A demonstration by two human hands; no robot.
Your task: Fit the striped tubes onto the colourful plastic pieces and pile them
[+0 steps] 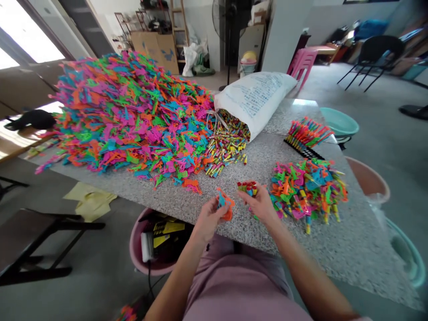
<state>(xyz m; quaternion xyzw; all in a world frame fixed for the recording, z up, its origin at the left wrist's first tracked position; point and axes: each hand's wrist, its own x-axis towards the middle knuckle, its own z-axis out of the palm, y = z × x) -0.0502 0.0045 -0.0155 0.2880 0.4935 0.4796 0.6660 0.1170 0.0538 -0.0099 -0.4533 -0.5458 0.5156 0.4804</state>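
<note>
My left hand is closed around a few small flat plastic pieces, orange and blue, that look like toy guns. In my right hand is a bunch of short printed tubes with red ends. Both hands are above the front edge of the speckled stone table, a little apart. To the right of my right hand lies a heap of the colourful pieces with printed tubes attached. Loose tubes spill from a white sack beyond my hands.
A large mound of plastic pieces covers the table's left side. At the right back, a black rack holds red sticks. A pink tub stands below the front edge, a brown chair farther left. Basins stand along the right.
</note>
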